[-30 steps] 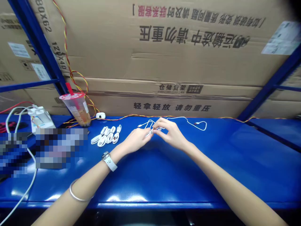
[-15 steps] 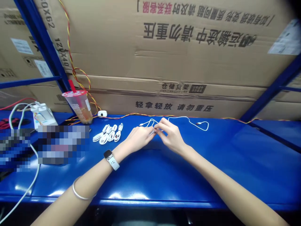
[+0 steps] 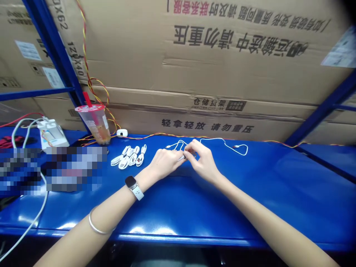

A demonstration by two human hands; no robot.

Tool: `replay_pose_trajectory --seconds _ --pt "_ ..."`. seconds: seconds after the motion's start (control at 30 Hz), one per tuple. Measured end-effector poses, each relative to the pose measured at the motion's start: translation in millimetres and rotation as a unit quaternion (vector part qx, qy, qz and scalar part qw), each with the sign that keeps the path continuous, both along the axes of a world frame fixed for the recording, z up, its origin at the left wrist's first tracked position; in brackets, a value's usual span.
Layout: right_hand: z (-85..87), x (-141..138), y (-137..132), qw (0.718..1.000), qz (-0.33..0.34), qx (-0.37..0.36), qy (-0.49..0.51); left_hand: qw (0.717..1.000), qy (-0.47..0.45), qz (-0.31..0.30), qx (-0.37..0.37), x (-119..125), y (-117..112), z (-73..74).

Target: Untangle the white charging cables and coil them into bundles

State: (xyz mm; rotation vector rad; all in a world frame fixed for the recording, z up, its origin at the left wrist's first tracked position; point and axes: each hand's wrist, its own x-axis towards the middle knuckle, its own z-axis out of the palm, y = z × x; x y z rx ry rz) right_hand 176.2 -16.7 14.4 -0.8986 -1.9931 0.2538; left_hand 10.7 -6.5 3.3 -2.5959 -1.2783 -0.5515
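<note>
My left hand (image 3: 164,163) is closed round a white cable (image 3: 182,158), whose short folded end pokes out past the fingers. Thumb and fingertips of my right hand (image 3: 202,159) pinch at that end, where a small dark bit shows, too small to name. Behind both hands, loose white cable with plugs (image 3: 236,147) trails over the blue shelf top (image 3: 222,215). Left of my left hand lie several coiled white cables (image 3: 128,157) bound with dark ties.
A lidded drink cup (image 3: 96,124) with a red straw stands at the back left, near a white earbud case (image 3: 122,132). A white power strip (image 3: 52,134) sits farther left. Cardboard boxes (image 3: 133,70) form the back wall, with yellow-red wire (image 3: 155,135) along their foot.
My right fingertips have shifted slightly at the cable's end, and the dark bit there shows more. The whole view has moved a little; the coiled cables lie as before.
</note>
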Motion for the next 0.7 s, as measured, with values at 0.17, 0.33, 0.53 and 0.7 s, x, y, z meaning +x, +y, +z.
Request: replay_pose_trajectory --seconds 0.17,0.33,0.53,0.7 --pt "0.3 0 5 0.993 0.013 -0.092 0.073 0.998 0.034 0.001 0.055 1 2 -6.2" --pt "-1.7 4 9 0.954 0.054 -0.255 0.146 0.993 0.046 -0.013 0.105 -1 5 -10.8" --pt "3.2 9 9 0.877 0.125 -0.418 0.203 0.989 0.091 -0.064 0.101 -2 3 -7.7" --pt "10.2 11 6 0.823 0.165 -0.498 0.217 0.983 0.126 -0.103 0.081 -7 -2 -0.5"
